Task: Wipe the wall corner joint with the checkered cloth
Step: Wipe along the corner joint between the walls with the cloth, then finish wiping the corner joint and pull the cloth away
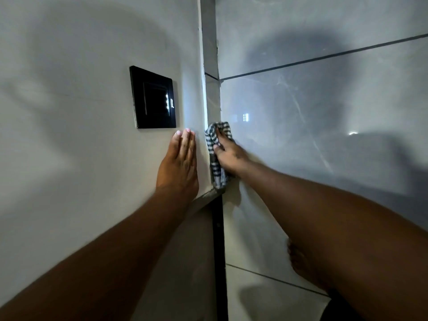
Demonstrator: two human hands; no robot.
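Note:
The wall corner joint point(212, 93) runs vertically through the middle of the head view, between a pale painted wall on the left and glossy grey tiles on the right. My right hand point(229, 154) presses the black-and-white checkered cloth point(214, 137) against the joint at mid height; the cloth's lower end hangs down to about the ledge. My left hand point(179, 163) lies flat on the painted wall just left of the joint, fingers together and pointing up, holding nothing.
A black switch plate point(152, 98) with small lit dots sits on the painted wall point(69, 112) above my left hand. The painted wall ends at a lower ledge point(203, 198). A dark vertical strip point(218, 251) continues below. A bare foot point(301, 260) stands on the tiled floor.

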